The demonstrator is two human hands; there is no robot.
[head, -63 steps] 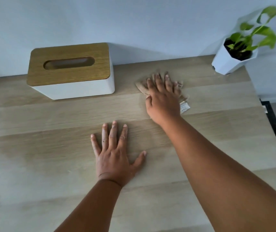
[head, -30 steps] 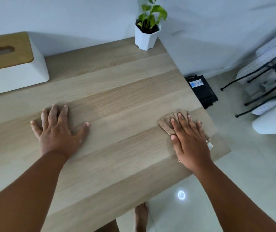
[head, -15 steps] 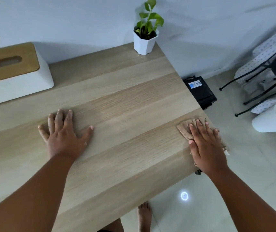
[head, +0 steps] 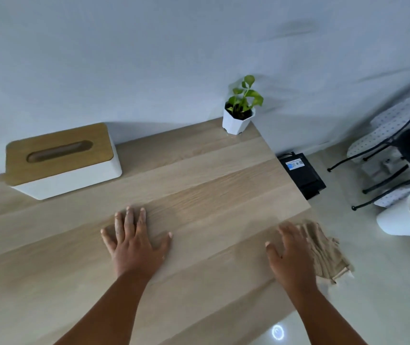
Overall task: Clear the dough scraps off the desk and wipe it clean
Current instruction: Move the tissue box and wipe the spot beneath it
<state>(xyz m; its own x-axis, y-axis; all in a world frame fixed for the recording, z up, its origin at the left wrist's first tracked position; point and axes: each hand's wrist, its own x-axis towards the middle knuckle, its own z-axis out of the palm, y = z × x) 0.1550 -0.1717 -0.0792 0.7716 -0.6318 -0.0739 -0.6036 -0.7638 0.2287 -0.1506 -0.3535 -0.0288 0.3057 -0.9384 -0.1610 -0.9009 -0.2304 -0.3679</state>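
Observation:
The light wooden desk [head: 199, 195] shows no dough scraps that I can make out. My left hand [head: 134, 242] lies flat on the desk's middle, fingers spread, holding nothing. My right hand [head: 293, 255] is at the desk's right front corner, blurred with motion. It holds a crumpled beige cloth [head: 325, 255], most of which sticks out past the desk's edge over the floor. The part of the cloth under my fingers is hidden.
A white tissue box [head: 62, 165] with a wooden lid stands at the back left. A small potted plant [head: 238, 118] sits at the back right corner. On the floor to the right are a black box [head: 303, 173], a black-framed chair [head: 397, 150] and a white bin [head: 407, 215].
My right hand has swept the cloth from the back of the desk to its right front corner, and the cloth now hangs off the edge. My left hand has stayed flat on the desk.

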